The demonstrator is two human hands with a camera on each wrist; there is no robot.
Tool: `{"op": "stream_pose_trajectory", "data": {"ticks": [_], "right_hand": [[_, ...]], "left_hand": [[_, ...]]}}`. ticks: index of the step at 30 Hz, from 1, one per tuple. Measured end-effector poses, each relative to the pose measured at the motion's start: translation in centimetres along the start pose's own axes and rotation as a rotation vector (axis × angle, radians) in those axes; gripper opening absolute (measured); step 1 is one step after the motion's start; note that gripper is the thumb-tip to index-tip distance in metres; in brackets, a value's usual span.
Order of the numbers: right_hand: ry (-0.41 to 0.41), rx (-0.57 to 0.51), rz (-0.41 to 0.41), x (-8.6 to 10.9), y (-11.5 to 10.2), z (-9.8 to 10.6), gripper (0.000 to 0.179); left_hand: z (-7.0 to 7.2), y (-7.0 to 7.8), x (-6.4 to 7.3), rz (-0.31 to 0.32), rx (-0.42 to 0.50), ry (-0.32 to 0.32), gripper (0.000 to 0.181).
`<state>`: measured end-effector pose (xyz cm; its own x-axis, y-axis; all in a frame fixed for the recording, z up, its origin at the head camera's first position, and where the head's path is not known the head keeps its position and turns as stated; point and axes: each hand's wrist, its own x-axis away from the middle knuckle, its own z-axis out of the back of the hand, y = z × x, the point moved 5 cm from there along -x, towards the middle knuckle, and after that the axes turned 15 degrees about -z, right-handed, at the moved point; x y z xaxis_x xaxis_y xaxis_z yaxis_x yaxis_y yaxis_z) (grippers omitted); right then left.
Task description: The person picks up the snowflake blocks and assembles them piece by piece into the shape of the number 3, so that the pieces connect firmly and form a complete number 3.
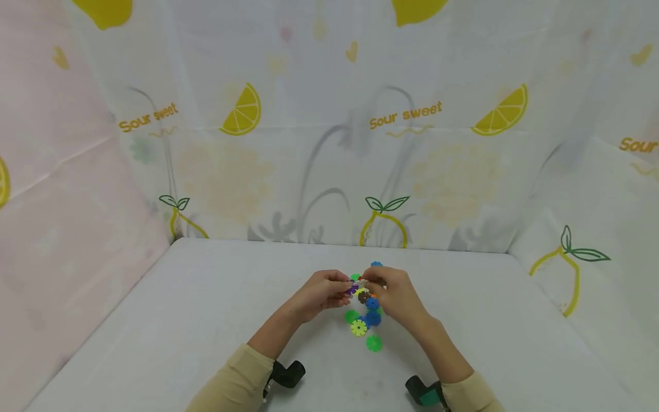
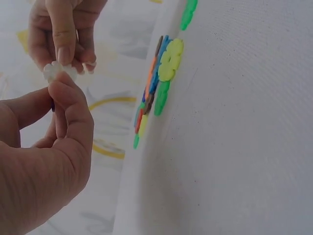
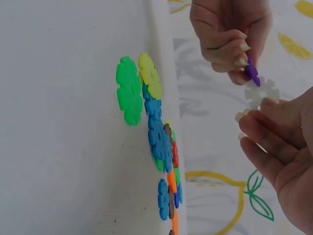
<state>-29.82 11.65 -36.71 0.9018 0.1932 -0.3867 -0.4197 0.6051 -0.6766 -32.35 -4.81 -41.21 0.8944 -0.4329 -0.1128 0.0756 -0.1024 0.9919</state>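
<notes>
Left hand [image 1: 320, 293] pinches purple disc [image 3: 252, 72], right hand [image 1: 395, 293] pinches translucent white disc [image 3: 268, 88], both above the table [image 1: 154, 343]. Discs thin, round, notched rims like small gears; can't tell if the two touch. More coloured discs [image 1: 358, 328] on table. Cloth [image 1: 309, 171] behind table reads "Sour sweet" in orange

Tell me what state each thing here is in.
Left hand: pinching the purple disc.
Right hand: pinching the whitish disc.
Purple disc: edge-on to the whitish disc; whether slotted, unclear.
Whitish disc: held above the table.
Nearest green disc: lying on the table, unheld.
Remaining discs: lying in a cluster, unheld.
</notes>
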Motion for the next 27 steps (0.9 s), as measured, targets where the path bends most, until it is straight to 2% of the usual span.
{"op": "stream_pose_trajectory", "data": {"ticks": [5,9,15,17,20,27], "right_hand": [[0.017,-0.007,-0.015,-0.1,0.5,0.4,0.007],[-0.005,0.013,-0.069,-0.3,1.1,0.5,0.007],[-0.137,0.15,-0.288,-0.5,2.9,0.1,0.011],[-0.188,0.19,-0.336,-0.4,3.4,-0.1,0.012],[-0.238,0.24,-0.37,-0.2,3.9,0.0,0.012],[-0.296,0.3,-0.424,0.1,4.9,0.2,0.015]], "left_hand": [[0.0,0.0,0.1,-0.011,-0.015,0.023,0.018],[-0.1,0.1,0.1,-0.026,-0.005,0.032,0.016],[-0.2,0.2,0.0,-0.053,0.003,0.044,0.019],[-0.1,0.2,0.0,-0.05,0.008,0.049,0.019],[-0.1,0.1,0.1,-0.05,0.018,0.055,0.019],[-0.1,0.2,0.1,-0.051,0.019,0.063,0.02]]}}
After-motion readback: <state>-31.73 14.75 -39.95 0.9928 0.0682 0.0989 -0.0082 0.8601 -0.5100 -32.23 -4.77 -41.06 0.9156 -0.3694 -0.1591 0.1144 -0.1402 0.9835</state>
